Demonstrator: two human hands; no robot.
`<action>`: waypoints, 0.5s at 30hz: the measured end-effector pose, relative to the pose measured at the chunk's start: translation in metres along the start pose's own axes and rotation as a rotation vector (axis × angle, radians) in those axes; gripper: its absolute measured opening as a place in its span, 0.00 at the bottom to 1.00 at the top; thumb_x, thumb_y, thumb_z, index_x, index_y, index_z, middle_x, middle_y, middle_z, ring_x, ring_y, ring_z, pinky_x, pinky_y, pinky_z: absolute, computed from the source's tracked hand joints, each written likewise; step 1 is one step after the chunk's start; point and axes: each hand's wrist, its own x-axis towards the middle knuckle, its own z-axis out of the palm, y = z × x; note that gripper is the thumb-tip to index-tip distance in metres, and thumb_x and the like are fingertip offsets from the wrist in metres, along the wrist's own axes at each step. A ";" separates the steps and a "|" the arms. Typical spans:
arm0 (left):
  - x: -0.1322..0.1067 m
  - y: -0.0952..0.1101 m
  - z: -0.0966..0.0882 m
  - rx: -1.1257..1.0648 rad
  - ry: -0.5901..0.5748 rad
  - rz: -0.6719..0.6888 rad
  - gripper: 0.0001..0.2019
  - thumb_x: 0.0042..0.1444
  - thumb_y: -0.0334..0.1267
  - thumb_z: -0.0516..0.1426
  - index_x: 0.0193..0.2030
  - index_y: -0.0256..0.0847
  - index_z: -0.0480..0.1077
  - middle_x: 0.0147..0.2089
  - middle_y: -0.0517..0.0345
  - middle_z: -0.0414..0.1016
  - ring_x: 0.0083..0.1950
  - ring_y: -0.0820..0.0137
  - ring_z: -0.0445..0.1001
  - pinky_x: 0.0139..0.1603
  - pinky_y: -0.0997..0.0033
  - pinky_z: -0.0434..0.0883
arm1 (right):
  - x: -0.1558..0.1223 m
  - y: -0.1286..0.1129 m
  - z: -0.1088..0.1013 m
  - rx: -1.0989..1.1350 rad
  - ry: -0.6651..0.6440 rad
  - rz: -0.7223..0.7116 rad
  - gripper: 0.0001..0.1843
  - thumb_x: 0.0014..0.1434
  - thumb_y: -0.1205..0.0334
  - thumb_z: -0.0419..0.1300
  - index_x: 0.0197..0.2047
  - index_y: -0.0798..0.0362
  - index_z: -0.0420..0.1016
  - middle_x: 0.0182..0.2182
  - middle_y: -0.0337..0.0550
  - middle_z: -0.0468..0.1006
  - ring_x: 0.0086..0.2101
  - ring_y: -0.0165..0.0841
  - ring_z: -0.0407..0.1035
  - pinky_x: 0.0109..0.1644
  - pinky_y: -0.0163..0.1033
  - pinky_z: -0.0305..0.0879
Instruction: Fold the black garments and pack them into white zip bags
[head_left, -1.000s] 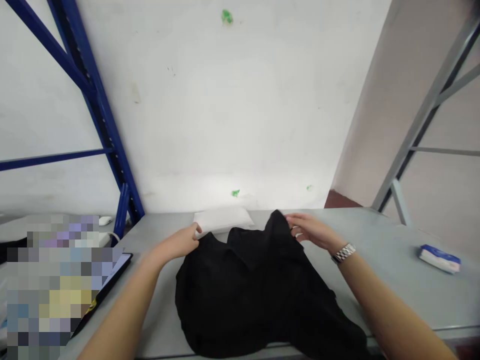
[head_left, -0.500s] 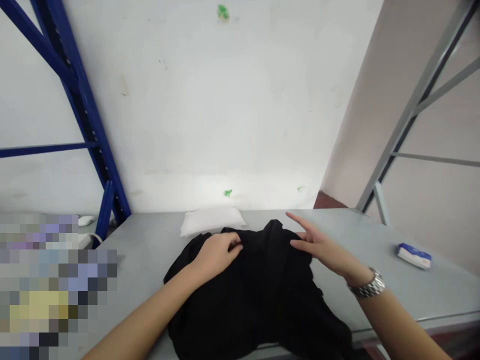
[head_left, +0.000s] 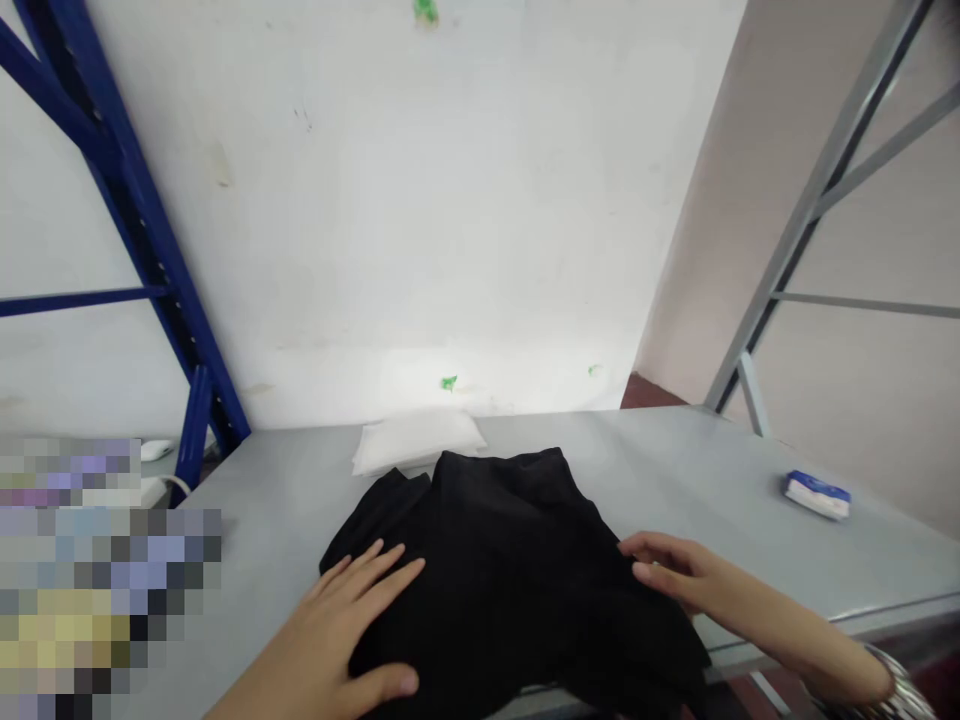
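Black garment (head_left: 510, 570) lies on grey metal table (head_left: 675, 470). Left hand (head_left: 337, 625) rests flat and spread on it; right hand (head_left: 667, 570) touches its edge, loosely curled, neither gripping

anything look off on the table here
The black cloth garment lies rumpled, and its near part hangs over the front edge of the grey table. The white wall behind it also has small green marks.

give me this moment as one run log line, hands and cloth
left hand: flat on black garment | right hand: fingers at garment's right side | garment on grey metal table | white pad behind
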 end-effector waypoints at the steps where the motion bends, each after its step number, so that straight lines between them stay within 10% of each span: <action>1: -0.005 -0.006 0.001 0.000 0.001 0.005 0.43 0.40 0.54 0.65 0.63 0.64 0.53 0.69 0.55 0.51 0.68 0.47 0.50 0.63 0.38 0.51 | -0.003 0.002 0.000 -0.043 -0.008 -0.019 0.16 0.54 0.47 0.60 0.43 0.46 0.73 0.31 0.37 0.71 0.27 0.31 0.66 0.28 0.35 0.64; 8: -0.016 -0.045 0.018 0.045 0.026 -0.067 0.50 0.27 0.49 0.70 0.62 0.63 0.57 0.69 0.56 0.52 0.68 0.46 0.52 0.64 0.44 0.53 | -0.013 0.018 0.002 -0.354 0.237 -0.133 0.09 0.53 0.55 0.60 0.25 0.49 0.69 0.32 0.42 0.73 0.33 0.37 0.68 0.36 0.40 0.66; 11: -0.021 -0.046 0.031 0.096 0.075 -0.074 0.53 0.25 0.51 0.69 0.64 0.61 0.55 0.69 0.54 0.54 0.67 0.45 0.54 0.65 0.41 0.49 | -0.026 0.025 0.015 -0.495 0.452 -0.300 0.12 0.53 0.55 0.60 0.42 0.44 0.73 0.51 0.48 0.71 0.51 0.47 0.65 0.52 0.49 0.64; 15: -0.032 -0.029 0.046 0.188 0.158 -0.145 0.36 0.36 0.49 0.64 0.57 0.66 0.65 0.58 0.56 0.71 0.59 0.47 0.67 0.63 0.32 0.41 | -0.038 0.039 0.051 -0.791 0.248 -0.577 0.44 0.47 0.58 0.65 0.65 0.36 0.52 0.62 0.46 0.62 0.57 0.50 0.62 0.55 0.51 0.65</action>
